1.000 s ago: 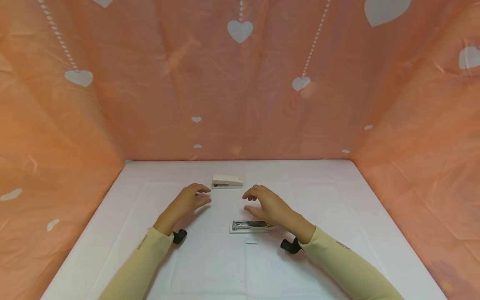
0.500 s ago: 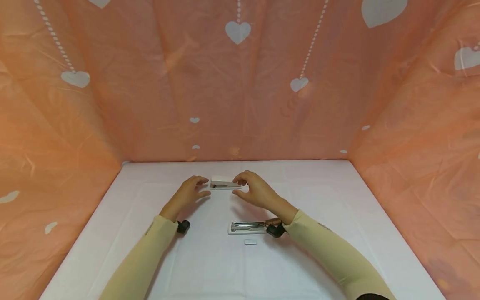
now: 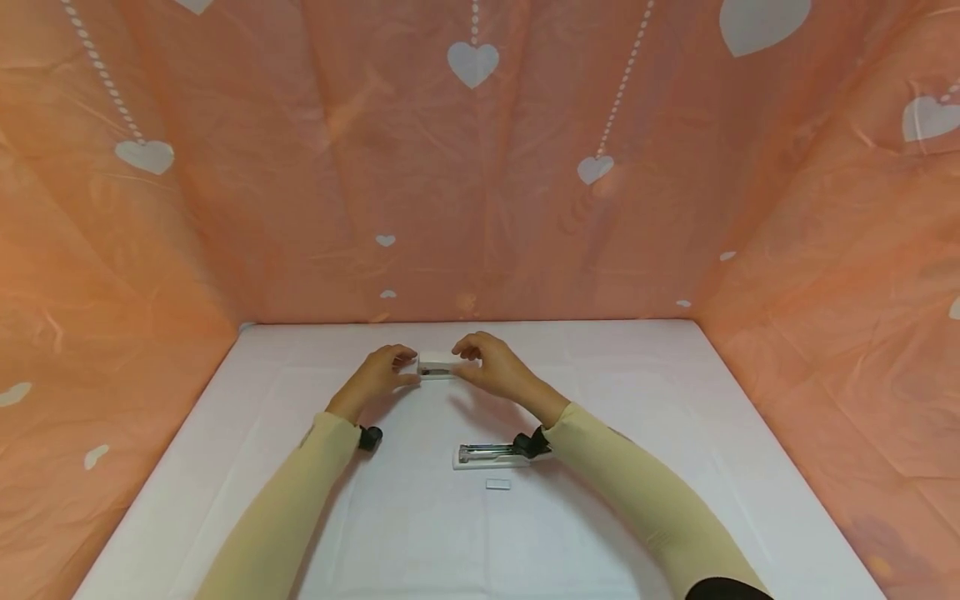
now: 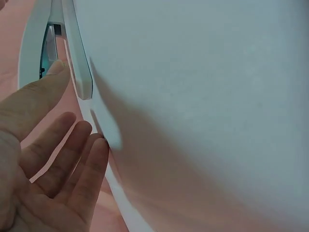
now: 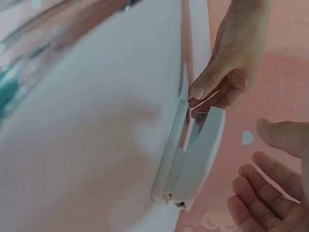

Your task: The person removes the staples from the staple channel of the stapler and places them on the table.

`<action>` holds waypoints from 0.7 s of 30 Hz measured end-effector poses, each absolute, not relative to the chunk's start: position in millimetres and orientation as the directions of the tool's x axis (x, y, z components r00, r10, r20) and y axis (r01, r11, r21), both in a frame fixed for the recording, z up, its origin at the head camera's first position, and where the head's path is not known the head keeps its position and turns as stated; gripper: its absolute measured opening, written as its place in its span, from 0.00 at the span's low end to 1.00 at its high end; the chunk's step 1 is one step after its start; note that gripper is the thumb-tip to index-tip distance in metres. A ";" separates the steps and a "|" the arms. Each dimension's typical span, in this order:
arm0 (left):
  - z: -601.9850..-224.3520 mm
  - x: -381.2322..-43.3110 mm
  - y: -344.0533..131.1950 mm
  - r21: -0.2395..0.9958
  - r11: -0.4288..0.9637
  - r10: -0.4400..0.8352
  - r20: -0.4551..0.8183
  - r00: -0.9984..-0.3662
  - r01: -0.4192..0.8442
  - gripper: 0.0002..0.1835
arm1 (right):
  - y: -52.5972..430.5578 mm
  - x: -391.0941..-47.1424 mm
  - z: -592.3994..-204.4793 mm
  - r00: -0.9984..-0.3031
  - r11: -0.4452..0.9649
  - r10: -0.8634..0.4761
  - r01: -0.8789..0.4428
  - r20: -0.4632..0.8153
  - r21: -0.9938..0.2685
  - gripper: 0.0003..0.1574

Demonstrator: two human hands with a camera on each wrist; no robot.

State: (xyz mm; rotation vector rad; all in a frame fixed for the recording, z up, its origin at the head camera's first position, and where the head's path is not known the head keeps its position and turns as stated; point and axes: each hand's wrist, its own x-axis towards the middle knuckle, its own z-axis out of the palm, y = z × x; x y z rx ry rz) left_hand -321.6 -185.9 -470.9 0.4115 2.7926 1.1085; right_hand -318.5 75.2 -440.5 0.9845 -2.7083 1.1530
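A white stapler [image 3: 435, 358] sits at the back of the table, its cover closed down over its base. My left hand [image 3: 378, 373] is at the stapler's left end, fingers loosely bent. In the left wrist view the thumb [image 4: 46, 92] overlaps the stapler [image 4: 82, 63]; I cannot tell whether it touches. My right hand [image 3: 495, 367] hovers at the stapler's right end and hides part of it. The right wrist view shows the right hand's relaxed fingers [image 5: 260, 193] apart from the stapler [image 5: 200, 154].
Nearer the front, a second stapler [image 3: 487, 456] shows its metal magazine, partly hidden by a black wrist camera [image 3: 531, 442]. Just in front of it lies a small pale strip [image 3: 498, 484]. An orange cloth [image 3: 480, 208] with hearts borders the white table [image 3: 420, 533].
My right hand has moved forward and left, from above the near stapler to the back one. The left hand has shifted slightly forward to that stapler's left end.
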 end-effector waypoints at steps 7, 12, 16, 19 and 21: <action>-470.1 -326.0 -184.4 0.702 0.691 0.283 -0.043 -0.958 0.173 0.27 | 63.9 -327.8 -446.8 -0.835 0.511 -0.503 -0.496 0.223 -0.702 0.23; -471.5 -330.1 -183.8 0.732 0.672 0.263 -0.094 -0.960 0.112 0.27 | 55.8 -333.8 -451.2 -0.871 0.504 -0.448 -0.432 0.201 -0.748 0.23; -474.2 -332.3 -185.3 0.728 0.675 0.270 -0.092 -0.958 0.121 0.26 | 48.0 -340.7 -456.4 -0.870 0.507 -0.458 -0.425 0.184 -0.750 0.23; -475.3 -333.3 -185.8 0.725 0.675 0.283 -0.084 -0.956 0.136 0.25 | 44.4 -344.6 -459.6 -0.865 0.501 -0.471 -0.422 0.171 -0.755 0.24; -475.4 -334.0 -185.3 0.728 0.673 0.286 -0.087 -0.954 0.135 0.25 | 43.4 -346.7 -460.7 -0.864 0.493 -0.477 -0.416 0.161 -0.764 0.25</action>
